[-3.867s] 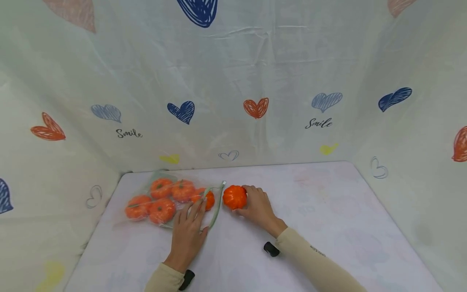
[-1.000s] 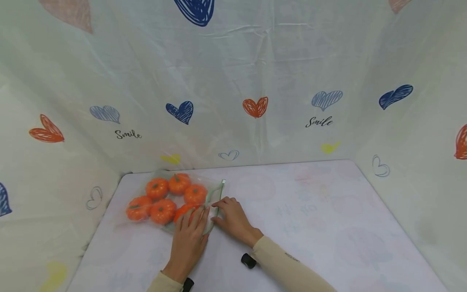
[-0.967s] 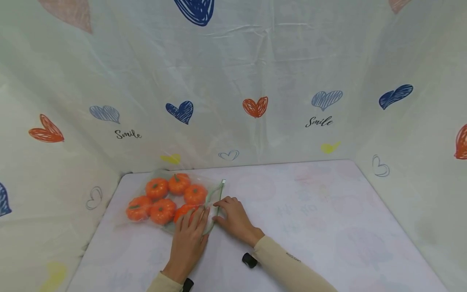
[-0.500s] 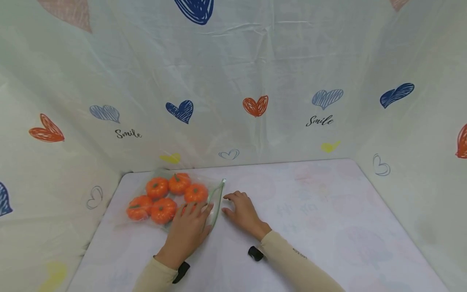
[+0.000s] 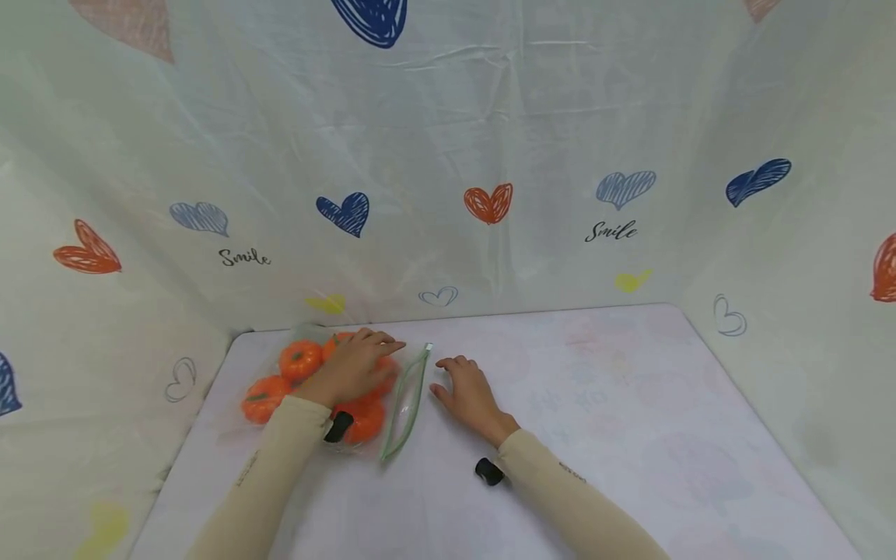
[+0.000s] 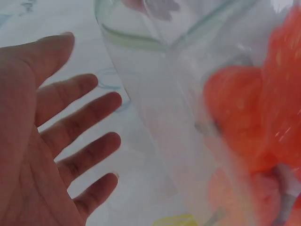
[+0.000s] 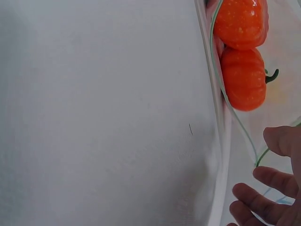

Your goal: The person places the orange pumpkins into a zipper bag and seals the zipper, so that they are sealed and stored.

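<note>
Since the earlier frames, the left hand (image 5: 353,365) has been moved from the bag's mouth to the top of the clear zip bag (image 5: 406,397), left of centre in the head view, where it rests with relaxed fingers on the small orange pumpkins (image 5: 299,359) inside. The right hand (image 5: 467,389) has been drawn back from the green zip edge and lies open on the table (image 5: 595,404), just beside the bag's still gaping mouth; the loose pumpkin once held beside the mouth is now bagged.

From the left wrist view, the left hand (image 6: 51,155) is seen with fingers spread, gripping nothing, with the bag (image 6: 155,108) and blurred pumpkins (image 6: 244,122) at right.

From the right wrist view, two pumpkins (image 7: 243,77) are seen close to the opening at upper right, and the right hand's fingers (image 7: 256,195) are loosely extended at lower right.

With the mouth unsealed, a pumpkin could probably be squeezed out if the bag is pressed or shifted.
</note>
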A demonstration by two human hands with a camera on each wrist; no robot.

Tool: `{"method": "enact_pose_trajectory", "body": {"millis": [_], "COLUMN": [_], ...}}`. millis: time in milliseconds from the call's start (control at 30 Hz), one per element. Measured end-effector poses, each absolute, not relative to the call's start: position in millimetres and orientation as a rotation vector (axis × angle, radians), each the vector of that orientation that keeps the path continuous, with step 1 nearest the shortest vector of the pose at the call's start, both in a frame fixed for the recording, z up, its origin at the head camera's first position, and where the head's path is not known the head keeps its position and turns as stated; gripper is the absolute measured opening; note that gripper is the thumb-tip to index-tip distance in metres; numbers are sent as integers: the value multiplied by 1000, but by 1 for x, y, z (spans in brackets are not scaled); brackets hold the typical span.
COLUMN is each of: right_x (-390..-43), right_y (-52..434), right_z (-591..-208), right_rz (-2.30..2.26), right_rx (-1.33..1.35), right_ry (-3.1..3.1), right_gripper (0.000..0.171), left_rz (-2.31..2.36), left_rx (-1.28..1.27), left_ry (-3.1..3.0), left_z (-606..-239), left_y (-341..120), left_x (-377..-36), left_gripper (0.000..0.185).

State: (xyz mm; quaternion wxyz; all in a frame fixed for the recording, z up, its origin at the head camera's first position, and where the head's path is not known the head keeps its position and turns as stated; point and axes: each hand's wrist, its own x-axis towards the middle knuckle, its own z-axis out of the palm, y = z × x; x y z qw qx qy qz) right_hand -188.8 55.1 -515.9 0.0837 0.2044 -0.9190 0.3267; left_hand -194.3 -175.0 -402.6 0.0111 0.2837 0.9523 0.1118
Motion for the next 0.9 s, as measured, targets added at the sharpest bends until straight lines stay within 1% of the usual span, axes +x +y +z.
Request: {"method": "enact_pose_trajectory", "body": {"millis": [200,367,467,700,900], "right_x": [-194,-197,-198,-200,-202], "right_y": [58,61,62,65,64], "right_z": [-513,-511,-511,-512,-512], "right_rz": [947,954,953,962,954], "right_rx": [584,557,553,534,523], "right_ry": [-2781,-2799,-2797,-2802,-2833], "right_gripper": [39,39,38,38,39], "left_rz": [355,278,195,98,90], "left_rx": [789,700,695,795,811], "left_ry": [2878,2823,2781,2727,2679], "left_z": [-404,-407,-410,-419,-420], "left_y": [-175,-169,-164,-151,-143], "left_x": [-230,-252,-263,-280,-287], "left_gripper": [43,45,47,45,45]}}
